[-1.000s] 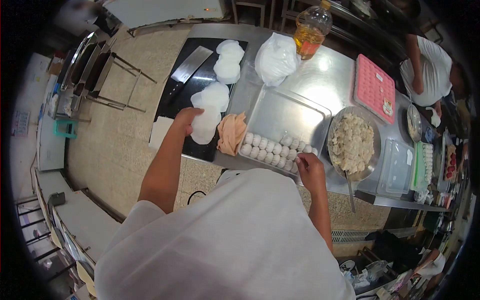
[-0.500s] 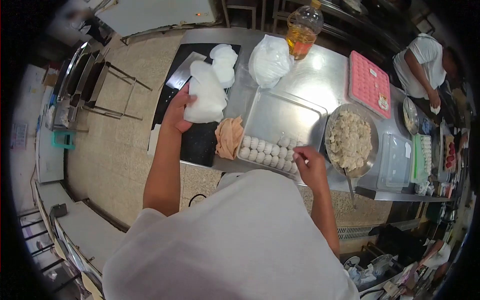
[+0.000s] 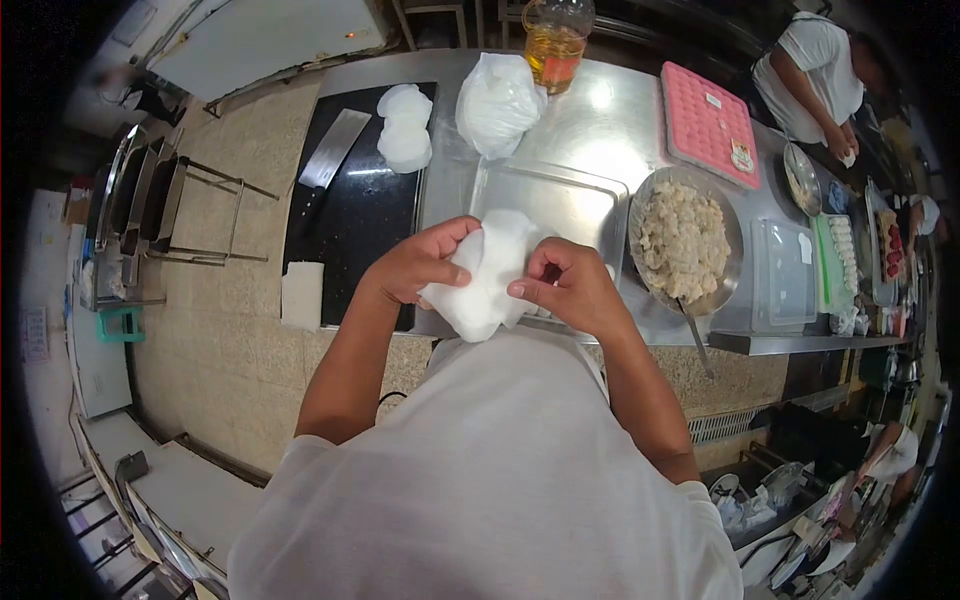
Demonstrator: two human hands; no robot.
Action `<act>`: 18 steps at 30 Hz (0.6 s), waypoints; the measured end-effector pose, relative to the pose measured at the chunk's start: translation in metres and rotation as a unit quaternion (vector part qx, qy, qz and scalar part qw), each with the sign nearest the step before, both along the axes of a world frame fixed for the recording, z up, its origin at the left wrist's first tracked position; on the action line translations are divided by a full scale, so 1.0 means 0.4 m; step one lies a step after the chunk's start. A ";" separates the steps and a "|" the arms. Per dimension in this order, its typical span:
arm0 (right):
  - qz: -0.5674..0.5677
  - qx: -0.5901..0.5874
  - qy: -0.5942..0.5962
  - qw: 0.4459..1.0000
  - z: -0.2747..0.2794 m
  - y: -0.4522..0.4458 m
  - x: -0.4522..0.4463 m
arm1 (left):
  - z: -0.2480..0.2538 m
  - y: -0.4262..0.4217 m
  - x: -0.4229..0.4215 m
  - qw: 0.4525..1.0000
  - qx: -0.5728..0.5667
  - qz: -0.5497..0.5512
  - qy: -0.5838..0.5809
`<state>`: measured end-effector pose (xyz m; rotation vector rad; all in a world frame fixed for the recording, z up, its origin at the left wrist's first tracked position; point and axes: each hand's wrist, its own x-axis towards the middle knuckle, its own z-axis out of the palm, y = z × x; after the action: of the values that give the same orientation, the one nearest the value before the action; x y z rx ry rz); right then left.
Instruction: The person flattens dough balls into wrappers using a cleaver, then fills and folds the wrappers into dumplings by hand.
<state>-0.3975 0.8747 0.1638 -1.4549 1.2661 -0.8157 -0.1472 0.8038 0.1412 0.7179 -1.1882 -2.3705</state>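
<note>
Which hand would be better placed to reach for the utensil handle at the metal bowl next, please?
Probably the right hand: it is nearer the utensil handle jutting from the metal bowl, while the left hand is farther off and grips the thin white sheets.

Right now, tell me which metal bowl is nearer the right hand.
The large bowl, heaped with pale, lumpy mixture, a long handle over its rim. The smaller bowl stands farther from the right hand.

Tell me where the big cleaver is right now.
In the head view, the cleaver lies at the left, on the black board, just left of the white rounds.
</note>
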 end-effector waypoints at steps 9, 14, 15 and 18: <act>-0.039 0.057 -0.060 0.996 -0.025 0.044 -0.030 | 0.008 -0.010 -0.044 0.997 0.004 -0.081 -0.012; -0.033 0.042 -0.073 0.996 -0.019 0.059 -0.039 | 0.020 -0.022 -0.064 0.994 0.006 -0.110 -0.016; -0.036 0.042 -0.073 0.996 -0.012 0.059 -0.038 | 0.022 -0.024 -0.067 0.994 0.003 -0.112 -0.014; -0.015 0.036 0.008 0.999 -0.010 0.055 -0.035 | 0.015 -0.033 -0.070 0.993 0.002 -0.120 -0.011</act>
<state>-0.4117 0.8967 0.1596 -1.3915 1.3194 -0.7716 -0.1753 0.7906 0.1470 0.6355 -1.3454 -2.5646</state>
